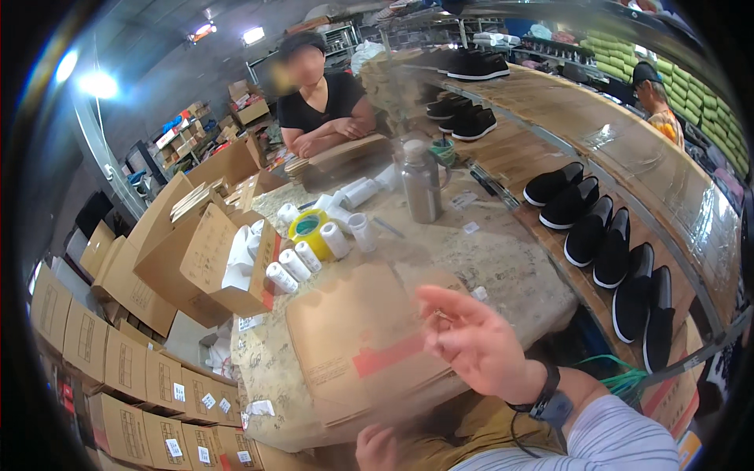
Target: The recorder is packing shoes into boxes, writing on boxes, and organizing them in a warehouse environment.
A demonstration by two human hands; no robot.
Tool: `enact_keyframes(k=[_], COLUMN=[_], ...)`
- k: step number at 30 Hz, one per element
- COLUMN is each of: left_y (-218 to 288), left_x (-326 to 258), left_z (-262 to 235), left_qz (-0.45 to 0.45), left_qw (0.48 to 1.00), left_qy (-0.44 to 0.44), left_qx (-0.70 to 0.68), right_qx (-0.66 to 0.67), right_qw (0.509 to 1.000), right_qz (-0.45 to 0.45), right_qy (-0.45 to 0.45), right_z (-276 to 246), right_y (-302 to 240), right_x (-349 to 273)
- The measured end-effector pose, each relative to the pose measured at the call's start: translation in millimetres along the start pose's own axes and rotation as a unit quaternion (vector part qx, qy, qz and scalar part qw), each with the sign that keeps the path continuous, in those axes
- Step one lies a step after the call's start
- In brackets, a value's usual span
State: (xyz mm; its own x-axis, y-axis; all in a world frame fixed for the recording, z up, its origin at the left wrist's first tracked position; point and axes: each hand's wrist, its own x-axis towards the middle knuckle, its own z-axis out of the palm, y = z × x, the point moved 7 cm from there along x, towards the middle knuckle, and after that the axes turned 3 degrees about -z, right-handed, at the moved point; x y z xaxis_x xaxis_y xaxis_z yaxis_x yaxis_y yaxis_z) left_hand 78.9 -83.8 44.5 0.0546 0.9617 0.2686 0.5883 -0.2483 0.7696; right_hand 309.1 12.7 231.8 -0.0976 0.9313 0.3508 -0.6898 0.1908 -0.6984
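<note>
Cardboard sheets beneath open right hand, tape roll, steel bottle beyond

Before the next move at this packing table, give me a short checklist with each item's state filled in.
1. Right hand free: ok, open, fingers spread, holding nothing, raised over the table.
2. Left hand free: cannot tell, only partly in view at the lower edge.
3. Flattened cardboard box within reach: ok, lying flat just beside the right hand.
4. Yellow tape roll at hand: ok, on the table among the white rolls.
5. Metal bottle stable: ok, upright, apart from the hands.
</note>
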Motion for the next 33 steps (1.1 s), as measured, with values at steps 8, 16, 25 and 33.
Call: enact_keyframes(k=[8,16,25,33], left_y=[3.3,9.0,9.6,10.7], left_x=[-2.3,-1.3,-0.6,9.4], left_z=[-1.9,-1.4,1.9,12.0], left_qz=[0.015,0.012,-0.01,-0.039], left_qw=[1.0,1.0,0.999,0.997], left_qy=[0.003,0.004,-0.031,-0.044], left_qx=[-0.006,-0.005,-0.033,-0.043], right_qx=[0.171,0.205,-0.348,-0.404], right_qw=[0.973,0.968,0.844,0.598], right_qz=[0.109,0.099,-0.264,-0.679], right_qy=[0.113,0.103,-0.31,-0.134], right_z=[-28.0,-32.7,75.6,124.7], right_y=[21.7,20.3,-71.5,-116.3], right_x=[1.1,-0.1,-27.4,-67.8])
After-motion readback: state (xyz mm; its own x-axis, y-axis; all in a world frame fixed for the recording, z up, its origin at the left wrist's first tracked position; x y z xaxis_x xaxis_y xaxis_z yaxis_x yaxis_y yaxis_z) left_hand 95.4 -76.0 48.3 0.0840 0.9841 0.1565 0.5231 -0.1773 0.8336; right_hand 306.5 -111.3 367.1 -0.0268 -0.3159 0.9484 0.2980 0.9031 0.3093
